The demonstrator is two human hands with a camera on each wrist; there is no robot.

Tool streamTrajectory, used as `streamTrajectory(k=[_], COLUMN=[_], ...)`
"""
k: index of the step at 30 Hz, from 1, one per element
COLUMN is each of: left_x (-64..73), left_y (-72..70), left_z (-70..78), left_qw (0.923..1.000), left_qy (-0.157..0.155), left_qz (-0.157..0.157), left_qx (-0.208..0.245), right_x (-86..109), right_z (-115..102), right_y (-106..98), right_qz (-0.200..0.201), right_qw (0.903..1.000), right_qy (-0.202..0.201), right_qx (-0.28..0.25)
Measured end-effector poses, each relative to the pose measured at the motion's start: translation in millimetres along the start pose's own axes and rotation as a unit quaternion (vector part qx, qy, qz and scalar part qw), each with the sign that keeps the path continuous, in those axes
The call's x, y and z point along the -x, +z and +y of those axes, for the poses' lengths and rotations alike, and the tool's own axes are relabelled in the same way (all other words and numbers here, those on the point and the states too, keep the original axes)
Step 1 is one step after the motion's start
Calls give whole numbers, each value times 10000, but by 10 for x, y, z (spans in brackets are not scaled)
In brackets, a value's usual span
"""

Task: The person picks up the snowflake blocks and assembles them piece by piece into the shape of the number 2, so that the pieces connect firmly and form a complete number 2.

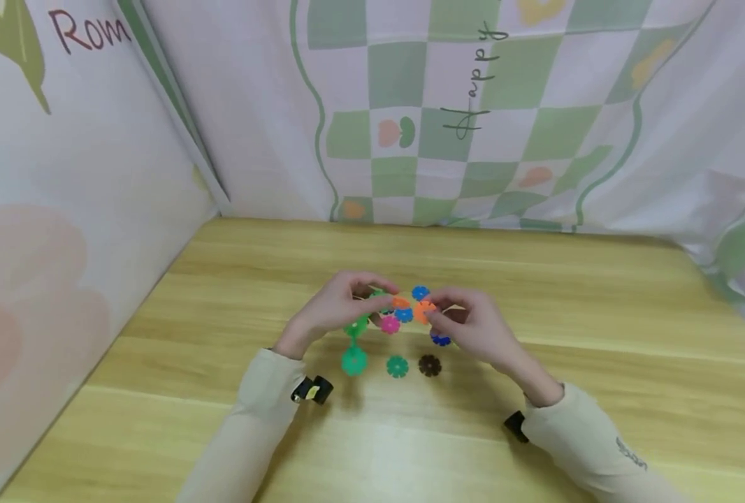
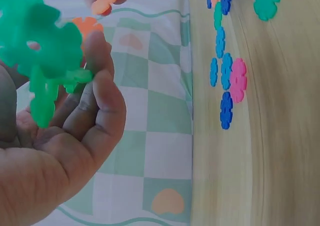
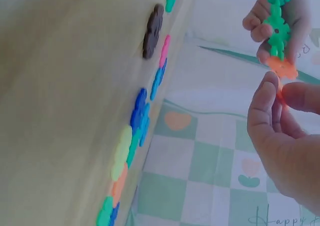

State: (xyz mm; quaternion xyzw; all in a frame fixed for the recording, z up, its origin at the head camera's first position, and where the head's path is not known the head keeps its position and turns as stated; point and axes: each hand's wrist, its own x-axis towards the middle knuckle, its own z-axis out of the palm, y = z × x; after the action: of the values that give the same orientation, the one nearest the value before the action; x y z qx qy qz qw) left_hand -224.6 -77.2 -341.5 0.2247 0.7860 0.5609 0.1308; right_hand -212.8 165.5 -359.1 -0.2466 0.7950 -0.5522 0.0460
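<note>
My left hand (image 1: 341, 304) grips a chain of joined green snowflake discs (image 3: 276, 33), raised above the table. An orange snowflake disc (image 3: 283, 68) sits at the end of this chain, by the left fingertips. Between thumb and fingers, my right hand (image 1: 476, 325) pinches another orange snowflake disc (image 1: 423, 312). In the right wrist view, that disc is seen edge-on, close under the chain's orange end. The left wrist view has the green discs (image 2: 42, 40) large in front of the left palm, hiding part of the fingers.
Loose snowflake discs lie on the wooden table (image 1: 372, 447): a teal one (image 1: 398, 366), a brown one (image 1: 430, 365), a pink one (image 1: 390, 324) and several blue ones, including one (image 1: 420, 293) behind the hands. A checked curtain (image 1: 398, 77) hangs at the table's back edge.
</note>
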Motion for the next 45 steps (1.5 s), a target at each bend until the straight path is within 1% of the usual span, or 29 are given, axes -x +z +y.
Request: streamTrajectory(k=[3, 5, 11, 15, 18, 23, 25, 29, 37, 45], left_x=[2, 6, 6, -17, -15, -13, -13, -9, 0, 1], left_y=[5, 4, -6, 15, 26, 43, 45, 47, 72, 109], left_z=[-24, -31, -33, -31, -17, -1, 1, 11, 35, 47], left_qw=[9995, 9991, 9993, 9994, 9994, 9991, 9990, 9996, 9993, 9988], left_qy=[-29, -67, -228, -252, -234, -112, -125, -173, -8, 6], left_qz=[-109, -133, -58, -103, -114, -181, -185, -109, 23, 66], left_qx=[285, 386, 292, 201, 207, 374, 377, 180, -368, -494], right_x=[19, 27, 29, 41, 34, 21, 21, 24, 23, 37], right_z=[3, -2, -21, -4, 5, 29, 31, 27, 31, 10], right_y=[29, 34, 0, -7, 10, 30, 32, 31, 62, 94], right_qz=[-6, 6, -21, -19, -32, -148, -188, -210, -114, -56], right_qw=[9996, 9991, 9978, 9967, 9964, 9964, 9961, 9952, 9939, 9910], right_qy=[74, 147, 395, 519, 497, 418, 433, 528, 656, 908], right_qx=[-286, -391, -534, -620, -684, -723, -739, -801, -878, -977])
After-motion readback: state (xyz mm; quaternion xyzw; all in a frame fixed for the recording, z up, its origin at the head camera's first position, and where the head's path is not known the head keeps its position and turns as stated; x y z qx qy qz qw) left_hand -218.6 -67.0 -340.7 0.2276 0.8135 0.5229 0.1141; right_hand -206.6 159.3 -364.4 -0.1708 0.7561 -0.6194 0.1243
